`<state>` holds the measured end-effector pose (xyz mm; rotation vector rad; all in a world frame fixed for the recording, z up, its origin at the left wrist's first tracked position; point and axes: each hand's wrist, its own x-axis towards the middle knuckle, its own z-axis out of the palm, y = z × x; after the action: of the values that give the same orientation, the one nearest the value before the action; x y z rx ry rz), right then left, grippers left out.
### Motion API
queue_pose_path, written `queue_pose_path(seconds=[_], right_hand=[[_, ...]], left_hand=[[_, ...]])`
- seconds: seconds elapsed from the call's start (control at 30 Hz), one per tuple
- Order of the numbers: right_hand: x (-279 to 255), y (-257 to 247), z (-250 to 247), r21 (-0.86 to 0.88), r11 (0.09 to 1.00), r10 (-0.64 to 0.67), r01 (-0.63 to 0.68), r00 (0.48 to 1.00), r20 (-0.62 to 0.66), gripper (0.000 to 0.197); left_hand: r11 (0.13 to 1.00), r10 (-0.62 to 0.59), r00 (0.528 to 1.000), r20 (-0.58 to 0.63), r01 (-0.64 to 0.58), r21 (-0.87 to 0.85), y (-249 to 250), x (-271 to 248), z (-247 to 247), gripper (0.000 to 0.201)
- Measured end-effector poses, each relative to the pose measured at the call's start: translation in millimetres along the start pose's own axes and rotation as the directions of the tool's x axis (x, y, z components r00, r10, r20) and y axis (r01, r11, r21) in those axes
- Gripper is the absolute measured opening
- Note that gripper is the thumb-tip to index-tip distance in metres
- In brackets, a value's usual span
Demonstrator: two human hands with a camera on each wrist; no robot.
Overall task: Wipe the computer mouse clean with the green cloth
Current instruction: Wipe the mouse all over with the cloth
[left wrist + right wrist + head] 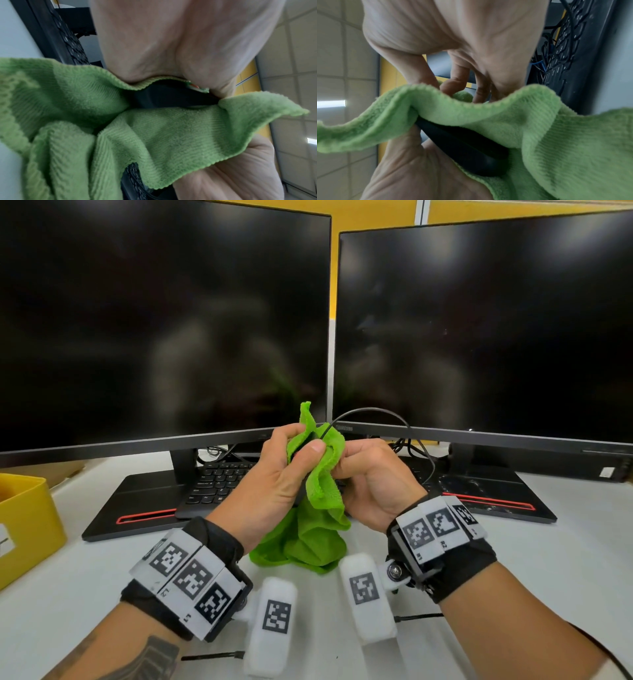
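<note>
While the two dark monitors (164,320) are standing side by side at the back of the white desk (548,559), both hands are meeting above the black keyboard (219,481), lifted clear of the desk. The left hand (274,474) is curling around the black computer mouse (462,148), which is sitting mostly wrapped in the green cloth (318,529); its thumb (308,453) is pressing on the cloth-covered front of the mouse, and a small dark sliver of the mouse is showing there in the head view. The right hand (373,484) is gripping the cloth from the other side, its fingers (453,83) bending in over a fold of fabric. In the wrist views the mouse's dark body is showing between folds of cloth, lying against the left palm. The loose lower part of the cloth is hanging down between the wrists, and its lowest folds seem to be reaching the desk. The mouse's thin black cable (376,414) is arching up out of the cloth and dropping away behind the right hand toward a tangle of wires under the right monitor. A yellow box (27,525) is sitting at the left edge of the desk.
</note>
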<state>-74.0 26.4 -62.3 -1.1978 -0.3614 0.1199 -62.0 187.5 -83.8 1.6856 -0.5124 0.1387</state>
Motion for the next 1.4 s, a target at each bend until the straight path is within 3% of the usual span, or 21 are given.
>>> queue_pose_path(seconds=[0.27, 0.67, 0.77, 0.9, 0.97, 1.07, 1.23, 1.4], right_hand=[[4, -2, -2, 0.120, 0.992, 0.057, -0.039, 0.987, -0.153, 0.061], [4, -7, -5, 0.150, 0.981, 0.143, -0.126, 0.983, -0.113, 0.050], [6, -6, -7, 0.130, 0.985, 0.132, -0.116, 0.983, -0.129, 0.062], [5, -5, -15, 0.108, 0.984, 0.149, -0.141, 0.986, -0.069, 0.049], [4, -6, -21, 0.148, 0.980, 0.141, -0.135, 0.989, -0.032, 0.044], [2, -8, -28, 0.245, 0.961, 0.128, -0.130, 0.991, 0.026, 0.041], [3, -7, -31, 0.283, 0.954, 0.080, -0.102, 0.993, 0.087, 0.047], [5, -4, -34, 0.313, 0.945, 0.054, -0.097, 0.988, 0.142, 0.053]], left_hand=[[0.974, 0.028, 0.992, 0.125, -0.055, 0.220, 7, -5, 2, 0.073], [0.900, 0.038, 0.976, 0.212, -0.125, 0.416, 11, -10, 8, 0.078], [0.943, 0.043, 0.983, 0.176, -0.098, 0.317, 8, -9, 6, 0.083], [1.000, 0.009, 0.996, 0.090, -0.009, -0.008, 7, -7, 2, 0.073], [0.965, -0.038, 0.998, 0.049, 0.049, -0.258, 8, -5, 1, 0.058], [0.863, -0.121, 0.992, -0.030, 0.090, -0.496, 14, -1, 0, 0.057], [0.778, -0.231, 0.966, -0.113, 0.114, -0.618, 30, 2, 0, 0.058], [0.777, -0.256, 0.958, -0.129, 0.125, -0.617, 33, -1, -5, 0.061]])
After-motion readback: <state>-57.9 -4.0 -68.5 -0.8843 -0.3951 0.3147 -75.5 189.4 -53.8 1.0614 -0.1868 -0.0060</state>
